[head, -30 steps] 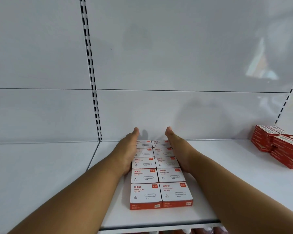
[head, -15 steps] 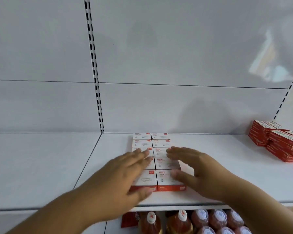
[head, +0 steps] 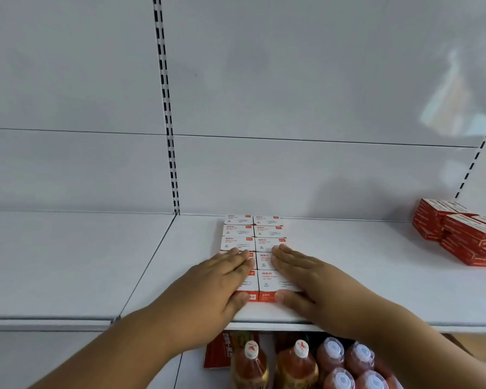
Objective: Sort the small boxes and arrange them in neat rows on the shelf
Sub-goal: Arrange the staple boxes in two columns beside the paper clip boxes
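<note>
Two columns of small white-and-red cardboard paper-clip boxes lie flat on the white metal shelf, five deep, running from near the front edge back to the white rear panel; neighbouring boxes touch, and their red front faces show at the near end. Both bare hands rest on the near part of this block. On the left column, the left hand lies palm down with straight fingers together, its thumb against the red front of the nearest box; its grip is released, pressing rather than grasping. Mirroring it on the right column, the right hand lies flat with fingers extended toward the far boxes and thumb at the front face, its grip likewise released. Far to the right on the same shelf, well apart from the block, sits a loose stack of red cardboard boxes with white labels, piled at slightly different angles. Below the shelf, at the near edge of the view, stand several plastic bottles of reddish-brown drink with white caps, and beside them on the left a red packet.
</note>
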### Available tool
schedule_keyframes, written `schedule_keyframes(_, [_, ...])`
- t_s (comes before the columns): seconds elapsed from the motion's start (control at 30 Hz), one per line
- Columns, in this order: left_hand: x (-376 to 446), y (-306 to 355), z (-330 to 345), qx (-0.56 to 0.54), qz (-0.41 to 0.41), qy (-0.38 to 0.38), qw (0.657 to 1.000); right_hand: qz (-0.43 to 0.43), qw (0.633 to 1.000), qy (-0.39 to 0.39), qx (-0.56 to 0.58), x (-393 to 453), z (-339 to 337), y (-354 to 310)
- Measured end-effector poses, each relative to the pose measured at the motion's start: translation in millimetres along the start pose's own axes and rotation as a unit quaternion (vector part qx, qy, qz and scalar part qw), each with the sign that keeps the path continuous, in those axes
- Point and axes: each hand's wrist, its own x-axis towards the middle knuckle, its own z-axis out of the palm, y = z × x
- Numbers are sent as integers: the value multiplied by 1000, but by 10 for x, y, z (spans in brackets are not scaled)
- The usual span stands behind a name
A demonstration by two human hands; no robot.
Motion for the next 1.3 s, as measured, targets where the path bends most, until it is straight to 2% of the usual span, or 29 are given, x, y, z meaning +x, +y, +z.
schedule_keyframes(0.17, [-3,-47,-5,-18,12,1,1000,11,999,24,27,-11,-20,7])
schedule_keyframes(0.27, [44,-73,-100,-52,23,0,998,52,994,61,69,15,-75,-15])
schedule_keyframes(0.47, [368,-104,-260,-57,58,21,996,129,981,142,31,196,-303,31])
schedule_keyframes(0.57, [561,-20,-345,-36,106,47,993,172,963,206,11,153,-405,134])
schedule_keyframes(0.77, [807,475,-376,-38,171,55,983,218,948,234,-13,-292,-556,325])
schedule_keyframes(0.9, [1066,873,-347,-27,192,71,978,230,941,245,-27,-661,-662,694])
schedule_keyframes(1.03, [1317,1332,-208,-16,185,84,979,227,941,248,-28,-995,-697,1173])
schedule_keyframes(1.3, [1792,2306,123,-20,113,86,990,213,937,275,-18,-1528,-831,2296])
